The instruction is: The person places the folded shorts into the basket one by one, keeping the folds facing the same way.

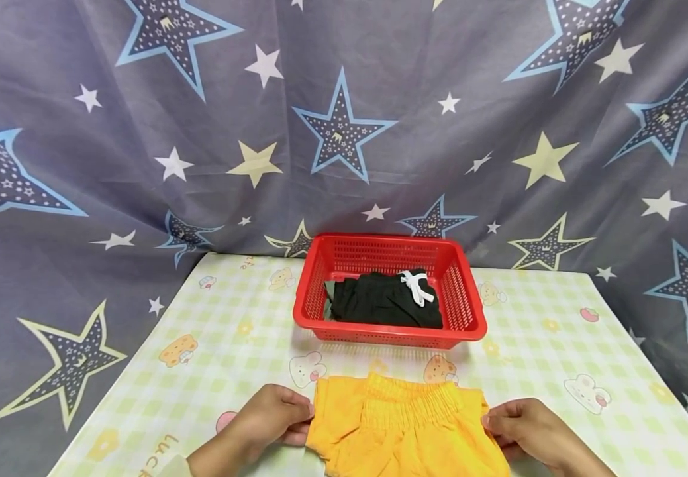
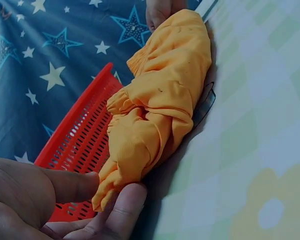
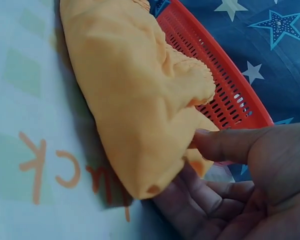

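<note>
Left hand (image 1: 266, 417) | pinches yellow shorts (image 1: 400, 430) at waistband end | right hand (image 1: 525, 427) pinches opposite end | shorts unfolded before red basket (image 1: 465, 291) | black shorts (image 1: 379, 301) already inside

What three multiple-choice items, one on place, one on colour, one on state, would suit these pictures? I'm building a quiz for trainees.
1. Where do the black clothes lie?
A. In the red basket
B. On the bare table
C. In a hand

2. What colour are the shorts at the table's near edge?
A. Green
B. Orange-yellow
C. White

3. How are the shorts held?
A. By one hand
B. By no hand
C. The left hand and right hand pinch its sides

Answers: 1 A, the head view shows them inside; 2 B, all views agree; 3 C, both wrist views show thumb and fingers pinching cloth.
</note>
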Motion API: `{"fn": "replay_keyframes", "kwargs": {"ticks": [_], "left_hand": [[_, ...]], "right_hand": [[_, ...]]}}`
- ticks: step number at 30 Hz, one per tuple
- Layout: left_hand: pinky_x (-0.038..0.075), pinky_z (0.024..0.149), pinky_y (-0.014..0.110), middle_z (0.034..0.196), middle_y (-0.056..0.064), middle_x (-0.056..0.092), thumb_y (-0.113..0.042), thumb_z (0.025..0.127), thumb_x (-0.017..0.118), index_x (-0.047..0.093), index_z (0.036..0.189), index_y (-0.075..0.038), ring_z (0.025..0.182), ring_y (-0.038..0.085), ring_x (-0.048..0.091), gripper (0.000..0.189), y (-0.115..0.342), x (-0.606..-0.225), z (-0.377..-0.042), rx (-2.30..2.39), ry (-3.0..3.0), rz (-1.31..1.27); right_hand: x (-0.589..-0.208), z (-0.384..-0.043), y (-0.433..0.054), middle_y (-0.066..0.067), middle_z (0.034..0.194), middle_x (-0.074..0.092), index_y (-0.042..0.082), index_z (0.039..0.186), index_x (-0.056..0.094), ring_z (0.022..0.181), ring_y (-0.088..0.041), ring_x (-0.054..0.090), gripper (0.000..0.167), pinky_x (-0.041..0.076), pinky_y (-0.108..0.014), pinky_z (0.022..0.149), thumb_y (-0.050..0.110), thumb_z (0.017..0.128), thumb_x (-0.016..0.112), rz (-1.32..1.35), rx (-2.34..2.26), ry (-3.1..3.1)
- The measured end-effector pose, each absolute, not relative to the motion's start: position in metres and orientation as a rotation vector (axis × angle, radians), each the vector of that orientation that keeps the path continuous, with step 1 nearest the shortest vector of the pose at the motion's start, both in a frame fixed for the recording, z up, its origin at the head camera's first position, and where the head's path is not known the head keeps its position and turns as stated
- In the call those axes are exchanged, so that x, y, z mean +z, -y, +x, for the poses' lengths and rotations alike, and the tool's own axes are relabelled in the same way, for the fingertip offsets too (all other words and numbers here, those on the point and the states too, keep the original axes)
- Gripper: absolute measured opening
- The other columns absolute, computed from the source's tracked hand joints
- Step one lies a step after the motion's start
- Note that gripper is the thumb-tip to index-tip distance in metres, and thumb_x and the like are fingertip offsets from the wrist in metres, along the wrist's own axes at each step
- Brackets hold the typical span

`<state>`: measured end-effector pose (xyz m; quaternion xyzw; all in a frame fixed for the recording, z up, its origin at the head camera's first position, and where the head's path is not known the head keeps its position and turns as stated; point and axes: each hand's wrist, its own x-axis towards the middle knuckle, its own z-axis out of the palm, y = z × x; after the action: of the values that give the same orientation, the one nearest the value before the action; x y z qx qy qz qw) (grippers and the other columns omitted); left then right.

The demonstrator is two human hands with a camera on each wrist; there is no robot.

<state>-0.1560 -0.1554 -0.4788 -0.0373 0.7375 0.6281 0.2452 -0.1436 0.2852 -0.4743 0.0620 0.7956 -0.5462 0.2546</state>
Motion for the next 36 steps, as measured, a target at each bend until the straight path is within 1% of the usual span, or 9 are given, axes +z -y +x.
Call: {"fn": "replay_keyframes", "kwargs": {"ticks": [5, 9, 13, 18, 22, 25, 29, 36], "left_hand": [[0.062, 0.066, 0.035, 0.084, 0.010, 0.068, -0.006, 0.096, 0.069, 0.069, 0.104, 0.007, 0.070, 0.015, 0.066, 0.015, 0.152, -0.483, -0.156, 1.727, -2.014, -0.069], [0.062, 0.063, 0.034, 0.083, 0.007, 0.068, -0.006, 0.094, 0.072, 0.069, 0.104, 0.005, 0.070, 0.014, 0.065, 0.016, 0.149, -0.484, -0.156, 1.736, -2.026, -0.080], [0.062, 0.064, 0.034, 0.087, 0.008, 0.069, -0.003, 0.092, 0.072, 0.066, 0.108, 0.007, 0.072, 0.016, 0.068, 0.020, 0.147, -0.484, -0.156, 1.747, -2.024, -0.116], [0.062, 0.064, 0.036, 0.088, 0.011, 0.069, 0.002, 0.090, 0.072, 0.063, 0.110, 0.010, 0.072, 0.018, 0.071, 0.023, 0.146, -0.485, -0.156, 1.779, -2.020, -0.131], [0.062, 0.064, 0.036, 0.087, 0.011, 0.070, 0.003, 0.090, 0.072, 0.064, 0.106, 0.010, 0.072, 0.019, 0.071, 0.019, 0.147, -0.487, -0.156, 1.795, -2.027, -0.130], [0.062, 0.065, 0.037, 0.088, 0.012, 0.072, 0.003, 0.091, 0.071, 0.066, 0.105, 0.011, 0.073, 0.021, 0.073, 0.017, 0.149, -0.486, -0.157, 1.804, -2.026, -0.128], [0.062, 0.067, 0.037, 0.089, 0.013, 0.073, 0.003, 0.092, 0.070, 0.067, 0.107, 0.012, 0.075, 0.024, 0.074, 0.017, 0.152, -0.484, -0.158, 1.823, -2.017, -0.117], [0.063, 0.068, 0.038, 0.092, 0.012, 0.073, 0.001, 0.092, 0.070, 0.068, 0.111, 0.012, 0.077, 0.023, 0.074, 0.022, 0.154, -0.472, -0.159, 1.858, -2.026, -0.089]], "right_hand": [[-0.475, -0.144, -0.283, -0.007, 0.093, 0.074, -0.005, 0.109, 0.069, 0.084, -0.023, 0.072, 0.027, 0.061, -0.039, 0.071, 0.020, 0.102, 0.064, 0.129, -1.481, -2.158], [-0.473, -0.143, -0.284, -0.009, 0.096, 0.074, -0.005, 0.112, 0.070, 0.084, -0.025, 0.072, 0.029, 0.061, -0.040, 0.071, 0.021, 0.102, 0.065, 0.113, -1.507, -2.140], [-0.472, -0.144, -0.282, -0.010, 0.095, 0.074, -0.006, 0.111, 0.069, 0.084, -0.025, 0.073, 0.028, 0.062, -0.041, 0.071, 0.020, 0.099, 0.068, 0.135, -1.520, -2.122], [-0.478, -0.145, -0.277, -0.005, 0.089, 0.072, -0.004, 0.104, 0.069, 0.077, -0.020, 0.069, 0.022, 0.062, -0.039, 0.067, 0.015, 0.093, 0.074, 0.246, -1.486, -2.204], [-0.482, -0.144, -0.276, -0.005, 0.087, 0.073, -0.004, 0.102, 0.071, 0.075, -0.021, 0.070, 0.017, 0.062, -0.039, 0.066, 0.010, 0.093, 0.073, 0.262, -1.518, -2.222], [-0.483, -0.143, -0.276, -0.006, 0.089, 0.074, -0.004, 0.101, 0.072, 0.076, -0.022, 0.072, 0.017, 0.062, -0.040, 0.066, 0.011, 0.093, 0.073, 0.258, -1.553, -2.210], [-0.482, -0.141, -0.275, -0.008, 0.091, 0.075, -0.004, 0.103, 0.073, 0.077, -0.023, 0.073, 0.018, 0.062, -0.041, 0.067, 0.012, 0.094, 0.073, 0.285, -1.568, -2.224], [-0.476, -0.139, -0.274, -0.010, 0.092, 0.075, -0.005, 0.105, 0.074, 0.078, -0.023, 0.073, 0.021, 0.062, -0.041, 0.068, 0.012, 0.095, 0.071, 0.261, -1.623, -2.223]]}}
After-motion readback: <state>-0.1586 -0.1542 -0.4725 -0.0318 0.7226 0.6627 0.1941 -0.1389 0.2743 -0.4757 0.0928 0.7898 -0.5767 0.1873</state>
